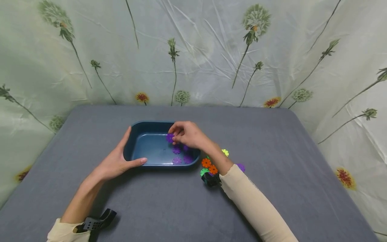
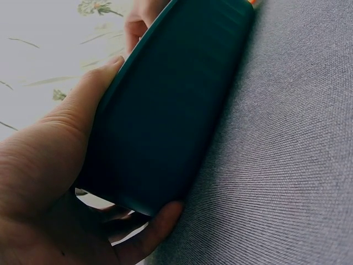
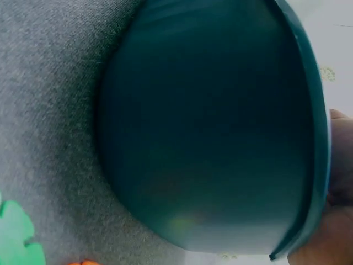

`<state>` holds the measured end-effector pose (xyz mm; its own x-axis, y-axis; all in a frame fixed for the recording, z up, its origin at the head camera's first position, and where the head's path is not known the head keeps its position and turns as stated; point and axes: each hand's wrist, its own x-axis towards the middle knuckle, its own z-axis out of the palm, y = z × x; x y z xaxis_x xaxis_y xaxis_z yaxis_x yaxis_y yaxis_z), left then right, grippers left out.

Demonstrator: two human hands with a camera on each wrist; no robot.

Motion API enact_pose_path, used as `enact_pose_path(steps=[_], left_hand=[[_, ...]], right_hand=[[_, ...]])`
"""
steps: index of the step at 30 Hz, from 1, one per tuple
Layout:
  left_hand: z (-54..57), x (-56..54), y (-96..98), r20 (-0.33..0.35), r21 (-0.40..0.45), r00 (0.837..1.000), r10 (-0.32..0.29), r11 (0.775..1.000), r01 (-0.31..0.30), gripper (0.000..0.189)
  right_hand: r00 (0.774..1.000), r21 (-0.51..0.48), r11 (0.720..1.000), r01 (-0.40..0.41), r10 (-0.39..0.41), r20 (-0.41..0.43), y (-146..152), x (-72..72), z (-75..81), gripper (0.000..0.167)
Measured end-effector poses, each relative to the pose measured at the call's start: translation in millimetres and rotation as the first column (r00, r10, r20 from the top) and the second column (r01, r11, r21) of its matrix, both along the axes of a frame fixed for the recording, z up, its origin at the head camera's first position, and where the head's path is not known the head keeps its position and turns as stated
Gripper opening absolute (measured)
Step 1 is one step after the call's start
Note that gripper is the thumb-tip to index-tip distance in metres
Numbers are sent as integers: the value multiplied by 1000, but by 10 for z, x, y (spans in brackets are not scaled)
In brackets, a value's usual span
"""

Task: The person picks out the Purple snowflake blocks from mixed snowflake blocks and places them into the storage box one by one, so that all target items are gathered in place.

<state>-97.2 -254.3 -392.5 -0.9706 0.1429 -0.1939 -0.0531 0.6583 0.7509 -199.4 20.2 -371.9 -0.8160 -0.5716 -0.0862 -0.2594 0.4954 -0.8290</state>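
Observation:
A dark blue plastic basin (image 1: 151, 151) stands on the table. My left hand (image 1: 116, 161) grips its left end, thumb over the near rim; in the left wrist view that hand's fingers (image 2: 160, 223) curl round the lower corner. My right hand (image 1: 188, 135) pinches a purple notched plastic disc (image 1: 170, 137) above the basin's right half. Several purple discs (image 1: 176, 161) lie inside, below that hand. In the right wrist view the basin's outer wall (image 3: 209, 132) fills most of the picture and hides the disc; only part of the right hand (image 3: 325, 237) shows at the edge.
Right of the basin, partly under my right forearm, lie loose notched discs: orange (image 1: 206, 163), green (image 1: 204, 172), yellow (image 1: 225, 152) and purple (image 1: 241, 167). A grey cloth (image 1: 169, 205) covers the table. Behind it hangs a dandelion-print curtain (image 1: 199, 74).

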Motion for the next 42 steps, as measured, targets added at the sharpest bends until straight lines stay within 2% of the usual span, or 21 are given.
enact_pose_path(steps=[8,18,24,35,42], left_hand=[[-4,9,-13,1,3,1000,-5,1000,5,129],[-16,39,-3,14,12,1000,7,1000,-7,128],[-15,18,9,9,9,1000,5,1000,-5,128],[-13,10,21,14,15,1000,13,1000,-14,129],[-21,-1,21,15,16,1000,13,1000,-13,129]], right_hand=[[999,63,998,-27,25,30,-82,-27,-7,19],[998,151,986,-64,64,3,-128,-4,-40,21],[997,199,978,-64,73,-35,-115,-2,-23,24],[996,265,963,-57,73,-53,-104,11,-20,31],[997,232,971,-51,63,-46,-70,18,-8,32]])
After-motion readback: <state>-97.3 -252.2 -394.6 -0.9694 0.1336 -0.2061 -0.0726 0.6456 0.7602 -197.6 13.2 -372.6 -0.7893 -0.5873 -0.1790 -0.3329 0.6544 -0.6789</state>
